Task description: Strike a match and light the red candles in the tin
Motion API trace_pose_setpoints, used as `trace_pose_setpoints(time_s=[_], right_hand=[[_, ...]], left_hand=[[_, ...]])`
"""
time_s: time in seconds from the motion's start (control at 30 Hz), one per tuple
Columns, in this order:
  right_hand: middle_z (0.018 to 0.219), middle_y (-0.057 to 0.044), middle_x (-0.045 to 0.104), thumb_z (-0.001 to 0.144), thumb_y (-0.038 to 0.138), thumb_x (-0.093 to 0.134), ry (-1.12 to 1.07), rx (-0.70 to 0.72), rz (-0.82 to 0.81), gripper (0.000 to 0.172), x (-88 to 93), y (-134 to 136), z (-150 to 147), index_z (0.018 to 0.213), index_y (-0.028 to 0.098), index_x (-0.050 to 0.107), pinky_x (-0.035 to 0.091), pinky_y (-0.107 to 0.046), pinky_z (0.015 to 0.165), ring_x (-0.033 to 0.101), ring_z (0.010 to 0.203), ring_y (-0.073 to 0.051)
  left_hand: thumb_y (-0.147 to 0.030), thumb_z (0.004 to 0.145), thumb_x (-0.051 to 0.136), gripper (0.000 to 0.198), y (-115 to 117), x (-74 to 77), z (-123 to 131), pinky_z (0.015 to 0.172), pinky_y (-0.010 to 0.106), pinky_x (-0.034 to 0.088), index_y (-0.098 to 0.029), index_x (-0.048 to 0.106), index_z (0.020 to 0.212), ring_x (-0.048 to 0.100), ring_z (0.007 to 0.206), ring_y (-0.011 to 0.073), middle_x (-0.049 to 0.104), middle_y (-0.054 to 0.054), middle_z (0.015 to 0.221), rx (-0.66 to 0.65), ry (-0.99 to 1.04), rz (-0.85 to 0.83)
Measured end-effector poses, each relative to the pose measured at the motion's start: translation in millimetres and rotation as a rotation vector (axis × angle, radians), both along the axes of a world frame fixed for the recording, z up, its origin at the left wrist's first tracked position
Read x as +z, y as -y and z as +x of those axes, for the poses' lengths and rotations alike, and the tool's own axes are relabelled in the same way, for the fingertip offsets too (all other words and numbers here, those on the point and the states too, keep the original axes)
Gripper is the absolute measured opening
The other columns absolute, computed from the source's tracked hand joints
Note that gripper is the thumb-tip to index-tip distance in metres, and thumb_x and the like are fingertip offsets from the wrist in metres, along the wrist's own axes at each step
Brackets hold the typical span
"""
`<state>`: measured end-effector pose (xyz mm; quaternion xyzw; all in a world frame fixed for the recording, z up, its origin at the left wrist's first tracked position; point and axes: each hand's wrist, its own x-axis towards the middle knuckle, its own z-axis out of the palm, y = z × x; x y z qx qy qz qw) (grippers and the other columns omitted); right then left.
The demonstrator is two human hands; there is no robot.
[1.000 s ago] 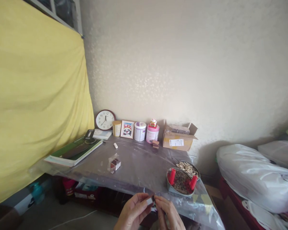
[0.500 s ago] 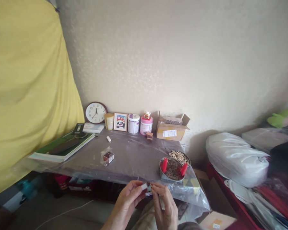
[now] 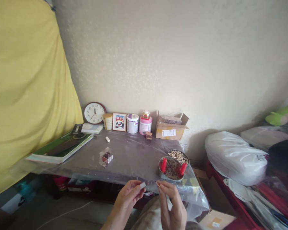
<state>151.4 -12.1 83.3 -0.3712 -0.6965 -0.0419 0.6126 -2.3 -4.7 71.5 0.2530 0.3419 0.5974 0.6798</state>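
Our left hand pinches a small white piece at its fingertips, our right hand pinches a thin sliver just apart from it, and just beyond the right hand sit a round tin holding two red cylinders and a dish of wooden splints.

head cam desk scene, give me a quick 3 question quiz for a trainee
1. True or false: the clock stands left of the cardboard box.
2. What does the left hand pinch: a) a small white piece, b) a book, c) a tin?
3. What colour are the two upright cylinders in the round tin?

Key: 1 true; 2 a; 3 red
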Motion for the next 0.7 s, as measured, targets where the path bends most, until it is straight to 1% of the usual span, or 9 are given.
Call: trace_pose_setpoints(time_s=[0.07,0.13,0.2,0.23,0.3,0.37,0.47,0.57,0.7], right_hand=[[0.089,-0.007,0.071,0.085,0.008,0.057,-0.061,0.011,0.119,0.023,9.8,6,-1,0.102,0.023,0.061,0.056,-0.030,0.071,0.069,0.081,-0.018],[0.090,-0.006,0.072,0.085,0.008,0.058,0.014,0.040,0.144,0.025,6.5,4,-2,0.105,0.023,0.062,0.057,-0.030,0.070,0.069,0.081,-0.018],[0.092,-0.006,0.073,0.089,0.014,0.056,0.182,0.042,0.037,0.019,-9.1,-9,-1,0.103,0.024,0.063,0.057,-0.029,0.073,0.070,0.083,-0.018],[0.090,-0.004,0.073,0.091,0.018,0.053,0.217,-0.010,-0.024,0.015,-19.0,-17,1,0.099,0.024,0.064,0.057,-0.028,0.074,0.070,0.081,-0.017],[0.079,-0.004,0.071,0.095,0.024,0.048,0.119,-0.142,-0.070,0.016,-35.8,-33,7,0.089,0.021,0.064,0.057,-0.026,0.067,0.070,0.071,-0.016],[0.078,-0.004,0.071,0.095,0.027,0.048,0.043,-0.189,-0.094,0.017,-42.2,-40,12,0.089,0.020,0.063,0.057,-0.026,0.067,0.070,0.071,-0.016],[0.084,-0.004,0.071,0.093,0.026,0.053,-0.039,-0.133,-0.125,0.011,-32.3,-33,14,0.091,0.020,0.063,0.056,-0.024,0.073,0.070,0.077,-0.015],[0.091,-0.004,0.071,0.091,0.021,0.055,-0.010,-0.062,-0.134,0.009,-19.6,-17,7,0.095,0.022,0.063,0.055,-0.022,0.076,0.070,0.083,-0.014],[0.097,-0.006,0.072,0.090,0.016,0.055,0.103,0.018,-0.084,0.014,-22.3,-11,-4,0.100,0.022,0.063,0.056,-0.023,0.078,0.070,0.087,-0.015]], left_hand=[[-0.035,0.058,0.086,0.027,-1,1.8,1,0.076,0.028,0.047,-0.018,0.072,0.073,0.066,0.076,0.0160,0.074,0.003,0.072,0.013,0.001,-0.018],[-0.036,0.059,0.085,0.027,0,4.5,2,0.077,0.028,0.048,-0.017,0.072,0.074,0.066,0.077,0.0165,0.074,0.003,0.074,0.010,0.003,-0.005],[-0.036,0.063,0.082,0.026,3,6.8,1,0.080,0.029,0.047,-0.018,0.072,0.079,0.066,0.082,0.0175,0.074,0.004,0.079,0.007,-0.003,0.020],[-0.036,0.066,0.081,0.025,5,7.4,0,0.081,0.030,0.047,-0.018,0.072,0.081,0.066,0.084,0.0180,0.074,0.004,0.081,0.007,-0.009,0.033],[-0.036,0.069,0.078,0.023,7,6.9,-2,0.083,0.030,0.047,-0.019,0.072,0.083,0.065,0.087,0.0186,0.074,0.004,0.085,0.006,-0.028,0.054],[-0.035,0.073,0.075,0.020,9,4.9,-5,0.085,0.031,0.047,-0.019,0.072,0.084,0.065,0.089,0.0187,0.073,0.004,0.087,0.003,-0.052,0.067],[-0.033,0.077,0.071,0.016,7,1.6,-5,0.085,0.030,0.046,-0.019,0.071,0.086,0.064,0.090,0.0181,0.073,0.003,0.088,-0.001,-0.062,0.064],[-0.030,0.077,0.072,0.014,6,0.1,-3,0.084,0.030,0.046,-0.019,0.071,0.086,0.064,0.089,0.0173,0.073,0.003,0.086,-0.009,-0.031,0.054],[-0.030,0.074,0.075,0.015,6,2.3,0,0.084,0.031,0.046,-0.019,0.072,0.084,0.063,0.088,0.0175,0.074,0.003,0.087,-0.017,0.021,0.067]])
